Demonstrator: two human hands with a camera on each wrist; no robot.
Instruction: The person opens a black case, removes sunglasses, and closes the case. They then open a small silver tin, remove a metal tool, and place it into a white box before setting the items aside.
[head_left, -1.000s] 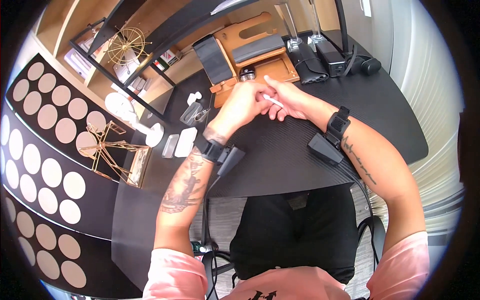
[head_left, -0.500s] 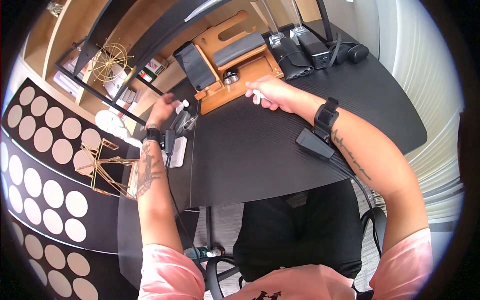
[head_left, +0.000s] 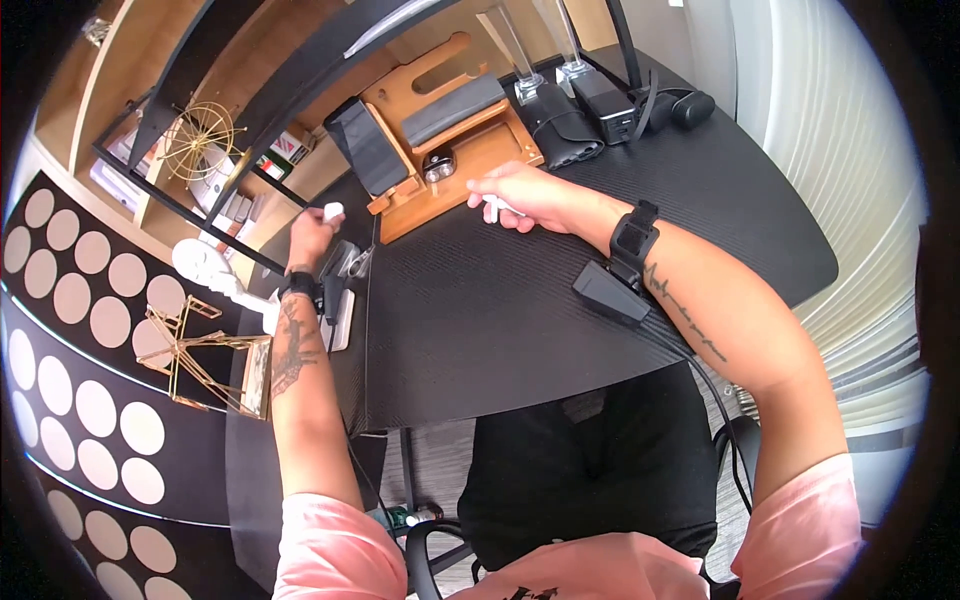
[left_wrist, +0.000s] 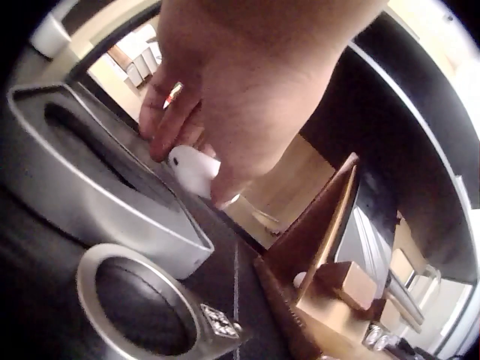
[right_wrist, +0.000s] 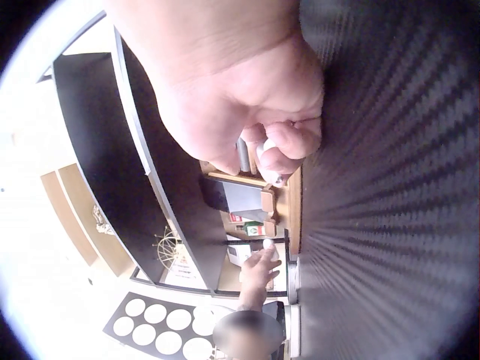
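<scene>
My left hand (head_left: pixel 311 240) (left_wrist: pixel 247 90) pinches a small rounded white piece (head_left: pixel 333 211) (left_wrist: pixel 193 171) above the desk's left part. Below it lie a grey metal-rimmed case (head_left: pixel 338 262) (left_wrist: pixel 172 240) and a metal ring (head_left: pixel 360 263) (left_wrist: pixel 88 289). Over the middle of the desk, my right hand (head_left: pixel 535 195) (right_wrist: pixel 240 97) has its fingers curled round a slim white item (head_left: pixel 493 212) (right_wrist: pixel 268 153), partly hidden by the fingers. The two hands are well apart.
Behind the hands stands a wooden organizer (head_left: pixel 430 205) bearing a dark phone (head_left: pixel 368 150) and a small glossy black item (head_left: pixel 438 165). A black pouch (head_left: pixel 565 130) and black box (head_left: pixel 605 105) stand right of it. At left are a white figurine (head_left: pixel 215 272) and gold-coloured frame ornament (head_left: pixel 185 350).
My left hand has left my right hand, moved left and picked up a white piece from the desk's left side. My right hand still holds its white item. The head view has shifted.
</scene>
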